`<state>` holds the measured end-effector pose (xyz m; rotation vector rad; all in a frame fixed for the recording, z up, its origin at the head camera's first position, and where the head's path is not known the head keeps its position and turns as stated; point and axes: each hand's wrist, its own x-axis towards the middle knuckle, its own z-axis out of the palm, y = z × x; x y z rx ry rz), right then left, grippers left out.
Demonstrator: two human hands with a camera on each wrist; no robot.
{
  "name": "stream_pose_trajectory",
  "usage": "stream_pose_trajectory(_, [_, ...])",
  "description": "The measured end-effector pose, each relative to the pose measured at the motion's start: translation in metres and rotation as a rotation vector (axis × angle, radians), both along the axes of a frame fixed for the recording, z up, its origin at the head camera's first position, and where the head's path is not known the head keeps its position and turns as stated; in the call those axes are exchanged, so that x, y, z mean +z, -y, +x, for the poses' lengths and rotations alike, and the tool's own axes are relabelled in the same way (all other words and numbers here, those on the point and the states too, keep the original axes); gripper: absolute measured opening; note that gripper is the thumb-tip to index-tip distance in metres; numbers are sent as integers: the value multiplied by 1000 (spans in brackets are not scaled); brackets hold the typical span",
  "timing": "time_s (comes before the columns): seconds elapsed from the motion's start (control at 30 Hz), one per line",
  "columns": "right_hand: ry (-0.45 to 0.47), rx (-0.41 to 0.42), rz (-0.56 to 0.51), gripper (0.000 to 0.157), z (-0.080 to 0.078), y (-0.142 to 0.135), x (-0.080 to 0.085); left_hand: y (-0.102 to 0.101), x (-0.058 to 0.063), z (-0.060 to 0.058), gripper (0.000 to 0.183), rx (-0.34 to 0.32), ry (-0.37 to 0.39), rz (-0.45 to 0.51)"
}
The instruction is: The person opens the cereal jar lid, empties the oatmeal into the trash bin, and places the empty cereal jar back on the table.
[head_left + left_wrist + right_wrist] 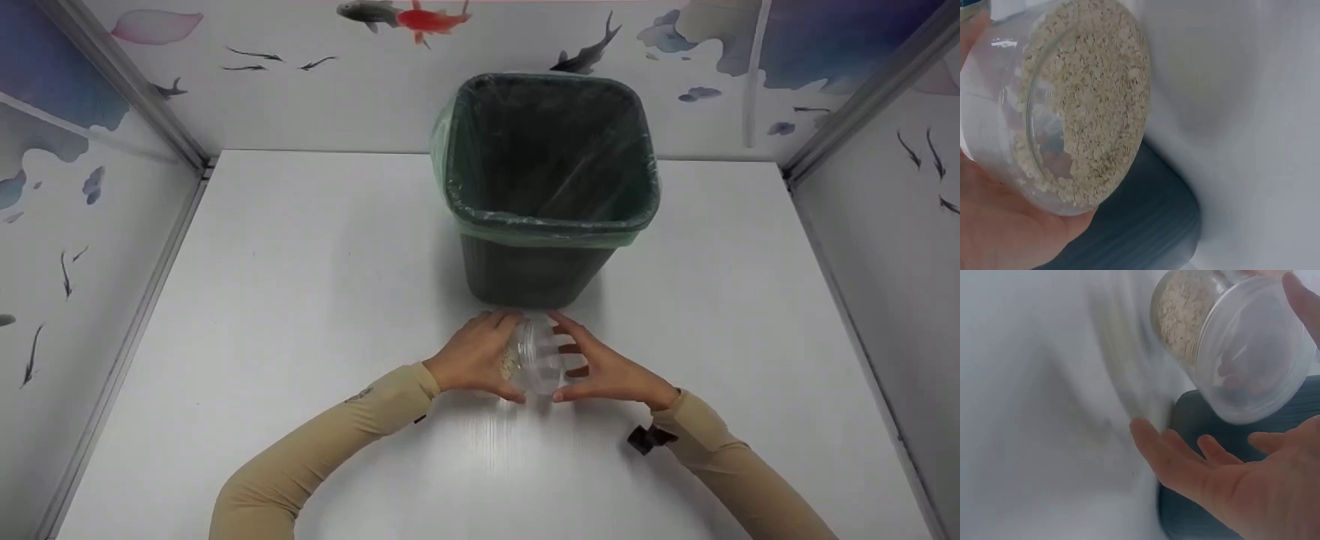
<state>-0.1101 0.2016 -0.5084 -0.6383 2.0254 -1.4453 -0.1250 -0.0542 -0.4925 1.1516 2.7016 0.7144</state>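
Observation:
A clear plastic jar (529, 358) is tipped on its side, its translucent lid (1258, 354) facing right. My left hand (480, 356) grips the jar round its body from the left. Pale flakes that look like oats (1100, 107) lie against the jar's base and wall. My right hand (611, 371) is spread at the lid side, thumb and fingers apart. In the right wrist view, its thumb (1304, 306) overlaps the lid's rim while the other fingers stand off below the lid.
Right behind the hands stands a dark bin (536, 270) lined with a green plastic bag (555, 234). The white table (300, 262) is bounded by panels painted with fish, at the back and both sides.

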Motion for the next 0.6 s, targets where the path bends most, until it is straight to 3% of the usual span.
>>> stream_pose_trajectory(0.13, [91,-19,-4,101,2,5,2,-5,-3,5,107,39,-67,-22])
stream_pose_trajectory(0.27, [74,-78,-4,88,4,11,4,-9,-4,8,108,62,-85,-56])
stream_pose_trajectory(0.4, [-16,-111,-14,85,8,19,5,-10,-3,9,108,54,-82,-62])
stream_pose_trajectory(0.6, [-245,-116,14,91,12,23,8,-6,1,6,105,1,-46,-17])
